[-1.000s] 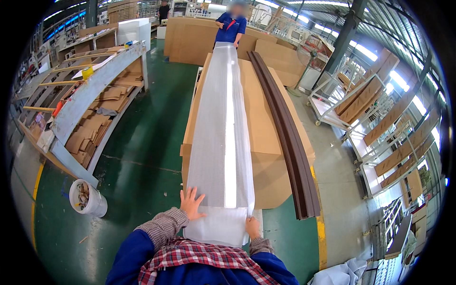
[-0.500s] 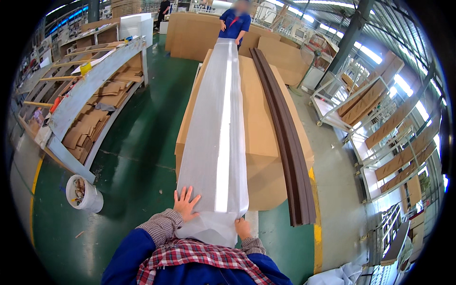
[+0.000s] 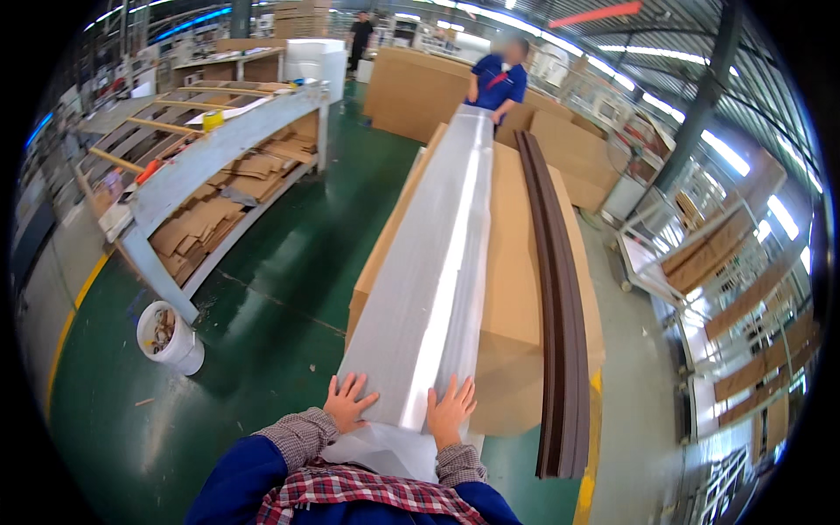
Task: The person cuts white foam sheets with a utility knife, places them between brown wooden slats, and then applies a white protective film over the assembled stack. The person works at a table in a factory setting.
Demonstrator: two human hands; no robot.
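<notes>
A long flat piece wrapped in whitish translucent foam sheet (image 3: pixel 411 289) stretches away from me over cardboard, with a bright strip of glare along it. My left hand (image 3: pixel 350 402) lies with spread fingers on the left side of its near end. On the right side of that end, my right hand (image 3: pixel 450 408) rests flat with fingers apart. Loose wrap (image 3: pixel 385 451) bunches against my front, below my hands. At the far end a co-worker in blue (image 3: pixel 499 83) has hands at the piece. Dark brown profiles (image 3: pixel 560 324) lie lengthwise to its right.
Brown cardboard (image 3: pixel 512 350) covers the support under the piece. To the left stand a workbench (image 3: pixel 227 140) with cardboard scraps on its shelf and a white bucket (image 3: pixel 179 346) of scraps. White racks (image 3: pixel 647 262) holding boards line the right. Another person (image 3: pixel 360 39) stands far back.
My right hand has let go of the wrap's right edge and now lies flat on top. My left hand stays on the left side. The view has swung left.
</notes>
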